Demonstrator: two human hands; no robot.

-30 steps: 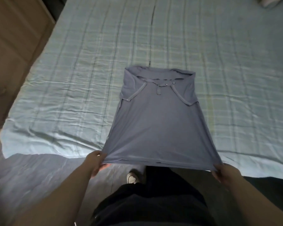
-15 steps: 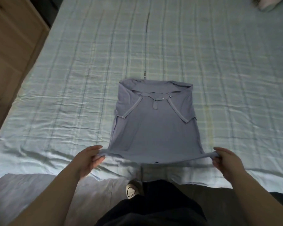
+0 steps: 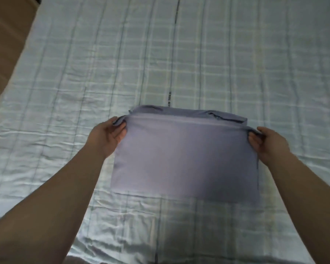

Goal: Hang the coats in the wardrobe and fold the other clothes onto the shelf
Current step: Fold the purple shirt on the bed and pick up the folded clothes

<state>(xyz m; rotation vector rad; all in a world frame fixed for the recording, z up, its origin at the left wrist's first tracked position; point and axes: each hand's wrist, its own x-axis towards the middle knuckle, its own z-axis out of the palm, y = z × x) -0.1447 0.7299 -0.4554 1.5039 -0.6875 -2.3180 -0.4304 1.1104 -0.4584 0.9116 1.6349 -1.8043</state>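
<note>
A grey-blue polo shirt lies on the bed, folded in half with its hem brought up over the collar end. Only a strip of the collar part shows beyond the hem at the far side. My left hand pinches the hem's left corner. My right hand pinches the hem's right corner. Both hands hold the hem stretched straight between them, just above the lower layer.
The bed carries a pale blue checked cover that fills nearly the whole view. A wooden piece of furniture stands along the bed's left side.
Both hands carried the shirt's hem away from me, from the bed's near edge up over the collar, folding the shirt in half. My view moved forward over the bed.
</note>
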